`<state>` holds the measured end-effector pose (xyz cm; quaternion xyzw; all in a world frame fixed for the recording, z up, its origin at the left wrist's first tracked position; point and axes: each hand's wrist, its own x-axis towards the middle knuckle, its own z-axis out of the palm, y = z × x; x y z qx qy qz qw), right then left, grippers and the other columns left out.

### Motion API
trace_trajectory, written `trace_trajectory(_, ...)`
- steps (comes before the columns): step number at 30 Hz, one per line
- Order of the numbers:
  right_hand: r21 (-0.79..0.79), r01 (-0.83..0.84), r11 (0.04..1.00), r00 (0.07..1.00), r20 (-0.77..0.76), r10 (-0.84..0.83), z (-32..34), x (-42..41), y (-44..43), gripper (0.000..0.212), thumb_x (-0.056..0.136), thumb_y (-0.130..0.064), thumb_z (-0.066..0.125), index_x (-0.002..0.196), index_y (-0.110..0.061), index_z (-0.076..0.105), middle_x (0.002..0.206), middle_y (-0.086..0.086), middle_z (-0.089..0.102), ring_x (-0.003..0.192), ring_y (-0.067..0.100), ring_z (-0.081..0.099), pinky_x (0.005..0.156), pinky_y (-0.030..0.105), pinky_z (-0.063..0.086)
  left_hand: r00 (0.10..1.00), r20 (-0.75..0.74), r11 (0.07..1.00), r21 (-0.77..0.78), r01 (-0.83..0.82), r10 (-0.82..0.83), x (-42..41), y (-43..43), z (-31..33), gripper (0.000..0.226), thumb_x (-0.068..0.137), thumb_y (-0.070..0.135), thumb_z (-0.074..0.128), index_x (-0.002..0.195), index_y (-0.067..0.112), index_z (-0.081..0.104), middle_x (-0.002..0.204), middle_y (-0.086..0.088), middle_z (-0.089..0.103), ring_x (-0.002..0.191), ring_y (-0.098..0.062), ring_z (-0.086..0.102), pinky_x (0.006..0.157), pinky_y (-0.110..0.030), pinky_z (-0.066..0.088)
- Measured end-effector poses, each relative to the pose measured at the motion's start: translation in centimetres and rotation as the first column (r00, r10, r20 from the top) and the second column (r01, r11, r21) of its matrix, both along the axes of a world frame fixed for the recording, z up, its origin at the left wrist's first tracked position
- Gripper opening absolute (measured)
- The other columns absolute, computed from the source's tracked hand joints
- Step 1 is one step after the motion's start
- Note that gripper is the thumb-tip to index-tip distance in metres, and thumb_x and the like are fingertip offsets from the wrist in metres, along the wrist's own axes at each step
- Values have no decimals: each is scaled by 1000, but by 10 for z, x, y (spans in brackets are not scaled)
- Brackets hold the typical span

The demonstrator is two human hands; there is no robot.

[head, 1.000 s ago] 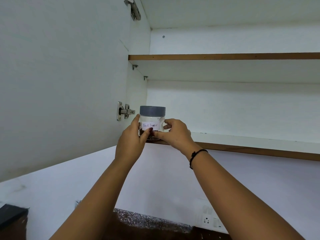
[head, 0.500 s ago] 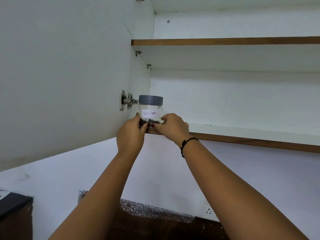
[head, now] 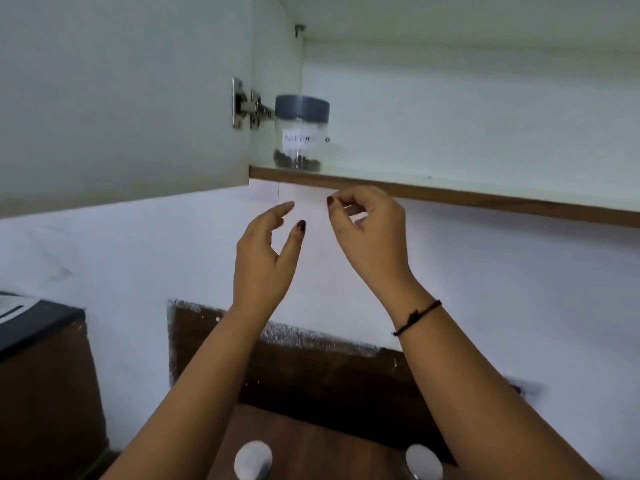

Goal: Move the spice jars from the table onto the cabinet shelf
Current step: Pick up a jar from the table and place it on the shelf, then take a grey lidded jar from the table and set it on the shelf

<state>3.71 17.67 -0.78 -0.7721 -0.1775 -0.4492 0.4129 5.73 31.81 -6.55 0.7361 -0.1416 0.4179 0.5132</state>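
Observation:
A clear spice jar (head: 300, 133) with a grey lid and a white handwritten label stands alone at the left end of the cabinet shelf (head: 450, 195), dark grains at its bottom. Below the shelf edge my left hand (head: 265, 261) hangs empty with fingers relaxed. My right hand (head: 369, 237) is beside it, fingers loosely curled around nothing. Two pale rounded jar lids (head: 252, 459) (head: 424, 462) show on the wooden table at the bottom edge.
The open white cabinet door (head: 121, 98) fills the upper left, its metal hinge (head: 247, 109) right beside the jar. A white wall runs below the shelf. A dark-topped unit (head: 38, 327) stands at the left edge.
Both hands have let go of the jar and dropped below the shelf edge. The jar stays on the shelf. The view has tilted down, bringing the table into sight.

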Motion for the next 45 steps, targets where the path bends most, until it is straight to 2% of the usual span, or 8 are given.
trace_trajectory(5, 56, -102, 993, 989, -98, 107, -76, -38, -9, 7, 91, -16, 67, 94, -16, 74, 94, -7, 68, 84, 3, 62, 60, 8, 47, 980, -102, 972, -181, 153, -173, -43, -15, -54, 21, 101, 25, 57, 120, 24, 66, 118, 10, 67, 108, -4, 63, 92, -23, 54)
trace_trajectory(14, 33, -326, 945, 898, -302, 320, -192, -81, -35, 10, 89, -2, 68, 95, -5, 75, 91, 5, 65, 77, 12, 61, 61, 12, 45, 857, -393, 922, -325, 209, -333, -92, -4, -178, 18, 99, 12, 59, 114, 11, 68, 108, -4, 72, 105, -18, 68, 94, -42, 56)
trace_trajectory(20, 117, -307, 944, 850, -413, 328, -255, -103, -48, 10, 90, -4, 67, 95, -8, 74, 91, 2, 67, 76, 12, 64, 64, 16, 48, 738, -560, 925, -271, 266, -376, -124, -19, -236, 21, 98, 3, 55, 114, 11, 67, 106, 3, 70, 99, -10, 68, 82, -24, 57)
trace_trajectory(24, 148, -278, 949, 835, -452, 314, -284, -119, -56, 10, 90, -9, 66, 95, -4, 74, 90, 4, 68, 80, 16, 66, 66, 26, 55, 697, -585, 910, -277, 309, -415, -137, -29, -260, 22, 97, -1, 53, 114, 7, 65, 110, -3, 69, 102, -16, 67, 85, -26, 58)
trace_trajectory(27, 167, -226, 960, 823, -494, 280, -296, -129, -67, 8, 89, -5, 68, 95, -5, 73, 90, 3, 68, 81, 15, 66, 69, 22, 54, 658, -611, 898, -294, 327, -440, -143, -35, -273, 22, 97, -1, 54, 114, 8, 65, 110, -4, 70, 100, -15, 67, 84, -25, 57)
trace_trajectory(33, 230, -129, 965, 760, -602, 245, -329, -157, -98, 11, 89, -1, 67, 97, -6, 73, 92, 4, 69, 82, 15, 67, 72, 24, 55, 532, -693, 862, -282, 421, -486, -163, -51, -300, 21, 88, 20, 58, 105, 29, 66, 106, 6, 72, 93, -11, 68, 77, -21, 54)
trace_trajectory(38, 243, -96, 965, 672, -699, 243, -364, -190, -103, 9, 87, -9, 68, 93, -12, 74, 90, -2, 67, 81, 14, 67, 71, 36, 58, 412, -768, 798, -203, 568, -489, -185, -59, -317, 22, 94, 7, 59, 109, 21, 67, 106, 6, 71, 91, -6, 68, 79, -20, 54)
trace_trajectory(45, 271, -121, 955, 570, -768, 291, -388, -224, -99, 10, 86, -7, 67, 93, -8, 75, 92, 0, 68, 83, 9, 65, 70, 15, 49, 379, -801, 794, -187, 579, -464, -197, -65, -332, 32, 93, -3, 60, 108, 23, 66, 107, 8, 71, 92, -3, 68, 80, -17, 53)
